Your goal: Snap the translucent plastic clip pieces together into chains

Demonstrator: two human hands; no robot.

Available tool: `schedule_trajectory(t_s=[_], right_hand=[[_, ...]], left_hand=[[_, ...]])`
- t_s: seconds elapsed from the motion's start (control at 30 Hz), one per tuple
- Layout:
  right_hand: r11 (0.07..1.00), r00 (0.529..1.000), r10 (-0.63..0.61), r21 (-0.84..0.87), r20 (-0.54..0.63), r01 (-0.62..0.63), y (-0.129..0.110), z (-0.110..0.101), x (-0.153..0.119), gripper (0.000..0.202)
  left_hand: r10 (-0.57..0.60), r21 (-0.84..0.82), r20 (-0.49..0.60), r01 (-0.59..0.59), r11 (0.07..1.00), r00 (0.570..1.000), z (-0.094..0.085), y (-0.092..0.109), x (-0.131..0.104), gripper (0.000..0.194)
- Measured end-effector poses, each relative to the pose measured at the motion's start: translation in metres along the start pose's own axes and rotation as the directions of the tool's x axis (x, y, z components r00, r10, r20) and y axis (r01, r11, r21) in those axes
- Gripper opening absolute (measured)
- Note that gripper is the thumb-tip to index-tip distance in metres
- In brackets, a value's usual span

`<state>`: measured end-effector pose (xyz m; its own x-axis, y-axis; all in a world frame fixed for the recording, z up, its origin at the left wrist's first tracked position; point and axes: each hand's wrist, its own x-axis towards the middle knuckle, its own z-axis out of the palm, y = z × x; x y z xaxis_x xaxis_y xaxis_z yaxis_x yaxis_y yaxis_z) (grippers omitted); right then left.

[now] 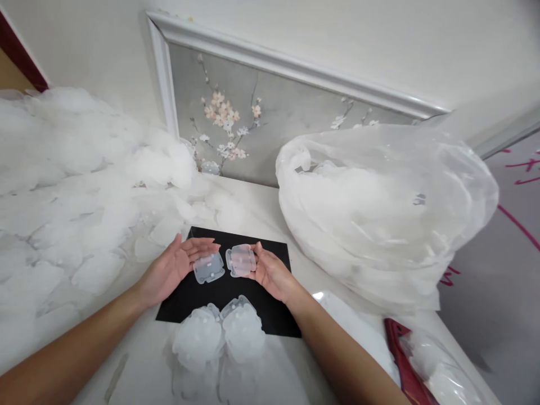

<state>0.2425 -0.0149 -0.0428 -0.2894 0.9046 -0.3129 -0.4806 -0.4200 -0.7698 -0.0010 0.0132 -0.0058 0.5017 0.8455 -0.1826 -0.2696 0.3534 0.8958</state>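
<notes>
Over a black mat [270, 306], my left hand [169, 270] has its fingers stretched out, the tips at the upper edge of a translucent plastic piece [210, 269]. Whether that piece is gripped or only touched is unclear. My right hand [270, 270] holds a similar translucent piece [241, 260], with fingers behind it and the thumb near its upper right edge. A small gap separates the two pieces. Nearer to me, two stacks of such pieces, a left one [199, 337] and a right one [243, 329], lie side by side across the mat's front edge.
Loose translucent pieces form a large heap [63, 191] at the left. At the right stands a big clear plastic bag [371, 225] full of them. A red item [403, 360] and a smaller bag [447, 371] lie at the lower right. Behind is a framed floral panel [270, 107].
</notes>
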Motion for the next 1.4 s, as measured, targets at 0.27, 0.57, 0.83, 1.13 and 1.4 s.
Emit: schedule_trajectory(t_s=[0.27,0.57,0.83,1.13,1.4], right_hand=[[1.000,1.000,0.001,0.006,0.009,-0.001,0.001,-0.001,0.000,0.052],[0.987,0.965,0.006,-0.156,0.261,0.036,-0.016,0.004,-0.015,0.054],[0.906,0.854,0.085,-0.397,0.514,0.149,-0.033,0.004,-0.021,0.055],[0.139,0.809,-0.575,-0.960,0.122,0.244,-0.023,0.009,0.065,0.027],[0.079,0.784,-0.612,-0.979,0.103,0.190,-0.032,0.021,0.099,0.019]], left_hand=[[0.046,0.032,-0.066,-0.044,0.999,0.997,0.001,-0.002,-0.001,0.051],[0.006,0.268,-0.125,0.028,0.963,0.992,-0.001,-0.008,0.000,0.038],[-0.202,0.444,0.104,0.137,0.886,0.974,0.020,0.015,-0.032,0.024],[0.394,0.956,0.004,-0.119,0.267,0.919,-0.019,0.010,-0.012,0.029],[0.541,0.977,-0.206,0.205,0.063,0.815,-0.060,0.010,0.003,0.050]])
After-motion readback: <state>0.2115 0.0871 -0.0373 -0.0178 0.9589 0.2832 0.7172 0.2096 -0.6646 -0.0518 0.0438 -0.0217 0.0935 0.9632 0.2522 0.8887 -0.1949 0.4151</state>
